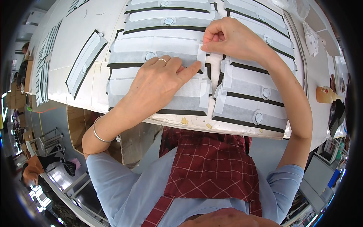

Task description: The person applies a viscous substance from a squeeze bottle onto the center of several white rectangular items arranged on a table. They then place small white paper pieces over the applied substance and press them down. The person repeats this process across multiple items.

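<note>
In front of me lies a grey-white fabric panel (126, 45) with black edging and a round white disc (150, 56). My left hand (159, 77) rests on its lower edge, fingers slightly bent and thumb stretched to the right, holding nothing. At the panel's right end, my right hand (232, 39) pinches the top of a narrow white strip (201, 56) between thumb and forefinger. The strip runs down along the panel's end. Another similar panel (185, 92) lies nearer me, partly covered by my left hand and forearm.
More panels lie overlapped in a right-hand column (245, 100) and at the far side. One separate panel (86, 65) sits at the left, with striped stacks (43, 72) beyond it. An orange-yellow bottle (324, 94) stands at the right. The white table's front edge (227, 130) is worn.
</note>
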`<act>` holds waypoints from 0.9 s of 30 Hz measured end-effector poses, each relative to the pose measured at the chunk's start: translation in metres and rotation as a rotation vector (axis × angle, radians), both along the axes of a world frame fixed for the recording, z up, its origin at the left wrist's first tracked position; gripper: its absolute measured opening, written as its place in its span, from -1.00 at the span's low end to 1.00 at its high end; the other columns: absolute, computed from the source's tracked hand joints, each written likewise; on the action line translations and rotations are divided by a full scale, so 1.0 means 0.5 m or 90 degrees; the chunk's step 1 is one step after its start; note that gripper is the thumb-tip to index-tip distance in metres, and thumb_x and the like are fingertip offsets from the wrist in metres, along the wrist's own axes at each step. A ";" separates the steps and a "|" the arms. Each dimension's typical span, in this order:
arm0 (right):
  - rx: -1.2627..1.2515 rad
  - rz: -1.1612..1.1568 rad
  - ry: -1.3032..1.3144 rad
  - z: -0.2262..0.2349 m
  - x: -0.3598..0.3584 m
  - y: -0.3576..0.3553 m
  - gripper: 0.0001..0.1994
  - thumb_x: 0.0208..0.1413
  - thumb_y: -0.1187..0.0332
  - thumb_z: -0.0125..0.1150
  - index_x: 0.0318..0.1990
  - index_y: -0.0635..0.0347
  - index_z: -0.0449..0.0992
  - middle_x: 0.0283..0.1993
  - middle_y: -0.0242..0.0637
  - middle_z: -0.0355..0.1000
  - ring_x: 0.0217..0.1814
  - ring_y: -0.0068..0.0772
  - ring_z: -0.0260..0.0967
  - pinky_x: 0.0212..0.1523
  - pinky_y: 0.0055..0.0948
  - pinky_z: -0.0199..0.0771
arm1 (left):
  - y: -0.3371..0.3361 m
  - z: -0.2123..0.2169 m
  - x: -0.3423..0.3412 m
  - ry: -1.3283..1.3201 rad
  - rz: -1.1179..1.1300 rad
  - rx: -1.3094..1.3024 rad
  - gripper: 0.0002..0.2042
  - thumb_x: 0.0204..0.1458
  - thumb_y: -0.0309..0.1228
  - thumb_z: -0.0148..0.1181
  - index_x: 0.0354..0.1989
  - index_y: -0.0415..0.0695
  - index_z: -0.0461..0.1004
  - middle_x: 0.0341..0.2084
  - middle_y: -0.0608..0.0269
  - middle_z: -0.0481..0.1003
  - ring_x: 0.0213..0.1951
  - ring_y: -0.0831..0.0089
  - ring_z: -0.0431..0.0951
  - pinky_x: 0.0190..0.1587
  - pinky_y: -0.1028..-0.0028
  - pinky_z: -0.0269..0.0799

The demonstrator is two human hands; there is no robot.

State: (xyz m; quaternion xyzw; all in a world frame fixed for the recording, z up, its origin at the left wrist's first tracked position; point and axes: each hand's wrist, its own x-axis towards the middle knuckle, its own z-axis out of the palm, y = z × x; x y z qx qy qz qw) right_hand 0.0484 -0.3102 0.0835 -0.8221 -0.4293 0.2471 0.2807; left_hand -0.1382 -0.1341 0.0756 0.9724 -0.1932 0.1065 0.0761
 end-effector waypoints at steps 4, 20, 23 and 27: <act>0.017 -0.006 -0.001 -0.003 -0.003 -0.002 -0.82 -0.03 0.28 0.37 -0.43 0.22 0.64 -0.56 -0.39 0.48 -0.52 -0.55 0.37 -0.43 -0.46 0.40 | -0.002 0.003 -0.001 -0.002 -0.002 0.010 -0.45 -0.04 -0.59 0.13 0.21 0.06 0.53 -0.51 0.28 0.37 -0.46 0.37 0.47 -0.37 0.35 0.45; 0.260 -0.039 0.214 0.058 -0.071 -0.052 -0.86 0.16 0.33 0.36 -0.26 0.21 0.65 -0.44 -0.52 0.42 -0.38 -0.67 0.26 -0.31 -0.57 0.32 | -0.022 0.058 0.018 0.330 0.043 -0.610 -0.23 0.32 -0.52 -0.05 0.57 0.01 -0.38 -0.45 0.22 0.40 -0.40 0.37 0.39 -0.14 0.41 0.37; 0.284 -0.038 0.306 0.049 -0.094 -0.059 -0.82 0.19 0.31 0.37 -0.20 0.23 0.64 -0.42 -0.52 0.43 -0.38 -0.72 0.25 -0.32 -0.62 0.28 | -0.029 0.036 0.028 0.338 0.013 -0.724 -0.21 0.34 -0.45 -0.06 0.59 0.08 -0.44 -0.48 0.36 0.30 -0.34 0.54 0.28 -0.12 0.51 0.26; 0.257 -0.055 0.274 0.046 -0.106 -0.056 -0.81 0.14 0.27 0.41 -0.21 0.19 0.66 -0.42 -0.51 0.44 -0.39 -0.71 0.25 -0.34 -0.62 0.26 | -0.043 0.035 0.040 0.375 0.047 -0.759 -0.20 0.33 -0.42 -0.06 0.59 0.09 -0.46 -0.40 0.33 0.38 -0.26 0.53 0.35 -0.04 0.49 0.30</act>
